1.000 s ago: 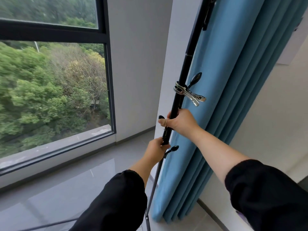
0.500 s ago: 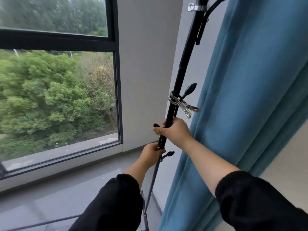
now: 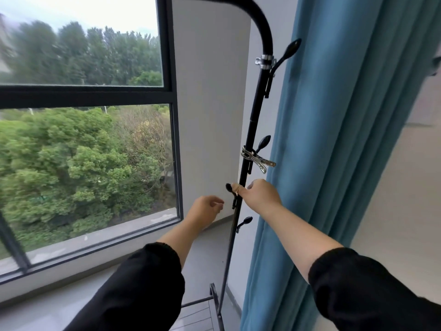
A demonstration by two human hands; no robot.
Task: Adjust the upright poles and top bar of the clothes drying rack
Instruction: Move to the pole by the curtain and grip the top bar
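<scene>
Letting go, my left hand (image 3: 208,207) has come off the black pole (image 3: 250,130) and hangs loosely curled, holding nothing. My right hand (image 3: 259,195) still wraps around the pole, just under a silver clip (image 3: 256,160). The blue curtain (image 3: 334,139) hangs close beside it. The window (image 3: 83,139) is at my left.
</scene>
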